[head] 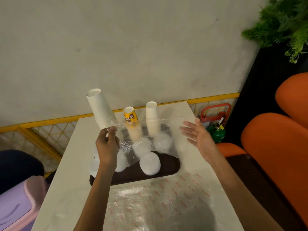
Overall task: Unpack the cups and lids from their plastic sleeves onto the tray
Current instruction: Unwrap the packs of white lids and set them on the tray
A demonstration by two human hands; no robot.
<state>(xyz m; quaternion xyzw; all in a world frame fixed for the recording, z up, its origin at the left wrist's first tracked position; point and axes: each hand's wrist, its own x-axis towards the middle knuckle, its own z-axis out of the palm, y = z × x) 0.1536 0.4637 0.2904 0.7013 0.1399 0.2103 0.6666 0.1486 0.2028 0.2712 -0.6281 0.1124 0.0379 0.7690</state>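
A dark brown tray (168, 169) lies on the white table. Three upside-down cup stacks stand at its back: a tall white stack (100, 108), a yellow printed stack (130, 116) and a smaller white stack (151, 112). White lids sit in front, one stack (150, 163) in plain sight, others blurred behind plastic. My left hand (107, 147) pinches a corner of a clear plastic sleeve (150, 130) that hangs spread above the tray. My right hand (197, 135) is to the right of the sleeve, fingers straight, palm facing left, apparently not holding it.
Another flattened plastic bag with red print (166, 200) lies on the table near me. A purple bin (16, 202) stands at the left, orange seats (275, 147) at the right. A green canister (216, 132) and a red frame sit behind the table's right corner.
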